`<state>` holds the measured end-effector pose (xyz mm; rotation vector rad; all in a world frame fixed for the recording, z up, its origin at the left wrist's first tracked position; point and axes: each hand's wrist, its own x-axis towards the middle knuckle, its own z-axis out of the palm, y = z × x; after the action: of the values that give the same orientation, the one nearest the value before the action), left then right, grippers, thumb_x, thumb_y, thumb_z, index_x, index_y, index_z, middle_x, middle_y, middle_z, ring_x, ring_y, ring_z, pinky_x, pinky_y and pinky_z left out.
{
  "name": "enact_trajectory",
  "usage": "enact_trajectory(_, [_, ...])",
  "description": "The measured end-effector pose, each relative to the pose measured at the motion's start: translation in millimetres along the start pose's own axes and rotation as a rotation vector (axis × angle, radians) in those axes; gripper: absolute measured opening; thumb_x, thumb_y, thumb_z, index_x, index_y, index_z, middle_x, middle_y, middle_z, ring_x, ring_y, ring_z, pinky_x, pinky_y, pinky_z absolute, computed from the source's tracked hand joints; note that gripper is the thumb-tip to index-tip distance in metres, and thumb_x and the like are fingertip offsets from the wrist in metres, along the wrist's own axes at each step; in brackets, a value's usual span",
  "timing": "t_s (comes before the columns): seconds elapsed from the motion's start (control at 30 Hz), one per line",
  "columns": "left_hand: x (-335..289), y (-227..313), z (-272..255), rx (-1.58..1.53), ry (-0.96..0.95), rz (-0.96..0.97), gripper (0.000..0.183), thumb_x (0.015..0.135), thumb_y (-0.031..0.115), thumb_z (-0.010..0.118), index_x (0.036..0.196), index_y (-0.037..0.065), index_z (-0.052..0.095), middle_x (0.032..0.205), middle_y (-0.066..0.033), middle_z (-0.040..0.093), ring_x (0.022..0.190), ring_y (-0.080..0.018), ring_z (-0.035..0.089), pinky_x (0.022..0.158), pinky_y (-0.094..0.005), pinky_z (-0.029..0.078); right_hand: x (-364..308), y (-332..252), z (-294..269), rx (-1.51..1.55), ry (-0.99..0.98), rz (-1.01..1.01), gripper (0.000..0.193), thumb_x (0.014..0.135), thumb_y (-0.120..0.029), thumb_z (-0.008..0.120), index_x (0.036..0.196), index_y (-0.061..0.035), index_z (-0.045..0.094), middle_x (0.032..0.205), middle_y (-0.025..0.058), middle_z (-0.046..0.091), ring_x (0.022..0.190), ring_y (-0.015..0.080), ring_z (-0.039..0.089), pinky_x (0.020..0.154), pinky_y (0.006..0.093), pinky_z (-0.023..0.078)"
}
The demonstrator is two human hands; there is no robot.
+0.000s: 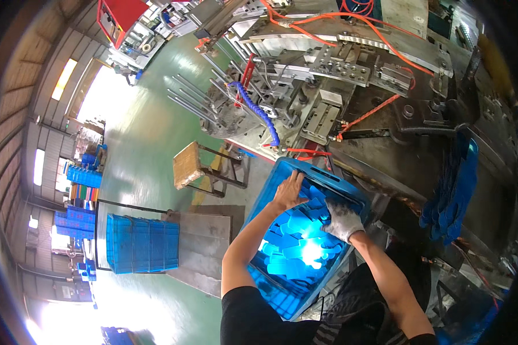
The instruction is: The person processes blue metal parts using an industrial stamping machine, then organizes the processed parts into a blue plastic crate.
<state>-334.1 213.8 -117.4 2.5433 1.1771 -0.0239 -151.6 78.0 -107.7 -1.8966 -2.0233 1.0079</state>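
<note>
A blue plastic crate [322, 171] stands in front of me, holding a loose heap of flat, blue, rounded-end pieces [288, 265]. Bare, my left hand [289, 191] reaches over the heap near the crate's far left side, its fingers stretched out. My right hand [343, 222], in a whitish work glove, rests at the heap's right side with thumb and fingers apart around some pieces. Neither hand shows a piece lifted off the heap. Strong glare washes out part of the heap's middle, and the undersides of both hands are hidden.
Beyond the crate is a metal machine with clamps [322, 118], upright rods, orange hoses and a blue segmented hose [253, 106]. More blue pieces [452, 192] lie on the machine table at right. A wooden-topped stool [188, 165] and stacked blue crates [143, 244] stand left.
</note>
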Motion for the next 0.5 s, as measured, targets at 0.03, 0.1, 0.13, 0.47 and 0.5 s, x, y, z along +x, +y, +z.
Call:
enact_trajectory(0.03, [0,2,-2,-0.003,-0.005,0.005,0.074,0.057,0.032,0.077,0.114,0.005,0.039,0.104,-0.0141,0.043,0.094,-0.0336,0.05,0.079,-0.0411,0.043,-1,3,0,0.066,-0.005,-0.023,0.077,0.071,-0.036,0.065,0.131,-0.0057,0.029,0.126,0.0188,0.041,0.113,0.0343,0.043,0.094,0.0409,0.036])
enact_trajectory(0.1, [-4,5,-9,0.055,-0.075,-0.002,0.073,0.057,0.036,0.076,0.113,0.006,0.04,0.098,-0.0133,0.046,0.094,-0.0332,0.05,0.077,-0.0413,0.043,-4,10,1,0.136,-0.008,0.009,0.076,0.071,-0.037,0.063,0.131,-0.0062,0.028,0.125,0.0191,0.043,0.112,0.0341,0.044,0.095,0.0401,0.035])
enact_trajectory(0.13, [-9,4,-10,0.055,-0.158,-0.029,0.07,0.053,0.036,0.077,0.111,0.01,0.045,0.099,-0.0109,0.048,0.097,-0.0313,0.05,0.08,-0.0415,0.041,-4,9,-2,0.207,-0.009,0.032,0.075,0.072,-0.038,0.062,0.132,-0.0068,0.028,0.123,0.0195,0.044,0.111,0.0339,0.045,0.095,0.0394,0.035])
enact_trajectory(0.47, [-59,-25,5,0.03,-0.568,0.049,0.062,0.054,0.052,0.071,0.1,0.012,0.061,0.09,-0.0119,0.062,0.086,-0.0316,0.058,0.069,-0.0402,0.045,-18,-14,19,0.048,-0.123,-0.079,0.046,0.072,-0.034,0.063,0.108,-0.0059,0.054,0.107,0.0131,0.056,0.104,0.0267,0.052,0.086,0.0369,0.042])
enact_trajectory(0.5, [-55,-22,6,0.026,-0.578,0.057,0.062,0.054,0.052,0.071,0.1,0.012,0.061,0.09,-0.0119,0.062,0.086,-0.0316,0.058,0.069,-0.0402,0.045,-16,-14,14,0.076,-0.175,-0.035,0.047,0.072,-0.034,0.064,0.108,-0.0059,0.054,0.108,0.0134,0.056,0.104,0.0262,0.053,0.086,0.0363,0.043])
